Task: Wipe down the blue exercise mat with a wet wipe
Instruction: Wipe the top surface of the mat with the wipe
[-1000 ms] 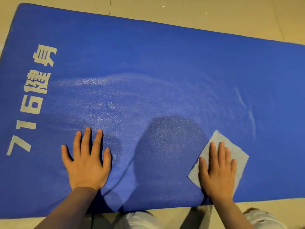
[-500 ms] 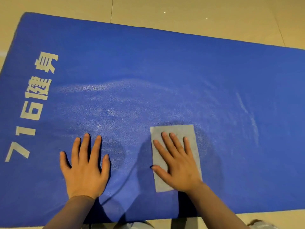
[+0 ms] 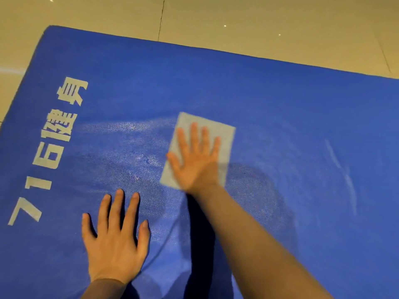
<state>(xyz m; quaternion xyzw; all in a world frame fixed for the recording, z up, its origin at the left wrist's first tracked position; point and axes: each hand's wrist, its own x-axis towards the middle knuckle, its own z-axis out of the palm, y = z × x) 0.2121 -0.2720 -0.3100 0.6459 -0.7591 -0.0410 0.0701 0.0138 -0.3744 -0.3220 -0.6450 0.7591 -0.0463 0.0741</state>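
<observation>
Right hand: fingers straight and spread, palm flat on the wet wipe, pressing rather than pinching; nothing curled round the cloth. Slightly blurred, consistent with motion. Wipe lying unfolded and flat on the blue exercise mat, near the middle of its width, corners showing left, far and right of the hand.

Left hand: fingers straight, palm down on the mat near the near edge, left of the right forearm, holding nothing, apparently bracing the body or pinning the mat.

Change over the last second: wipe carried from the near right part of the mat, leftward across the near strip, then away toward the far side, now well beyond the left hand's fingertips. Left hand unmoved on the mat throughout.

Surface condition: pale damp sheen spread left of the wipe, reaching toward the printed white lettering at the left end; faint pale streaks on the right. Far strip of the mat next to the tiled floor darker and matte.

Assessment: wiping in progress, central area covered; far strip and the right portion probably outstanding. Flat-palm pressure suited to a thin cloth; risk of bunching under the palm on the textured foam.
</observation>
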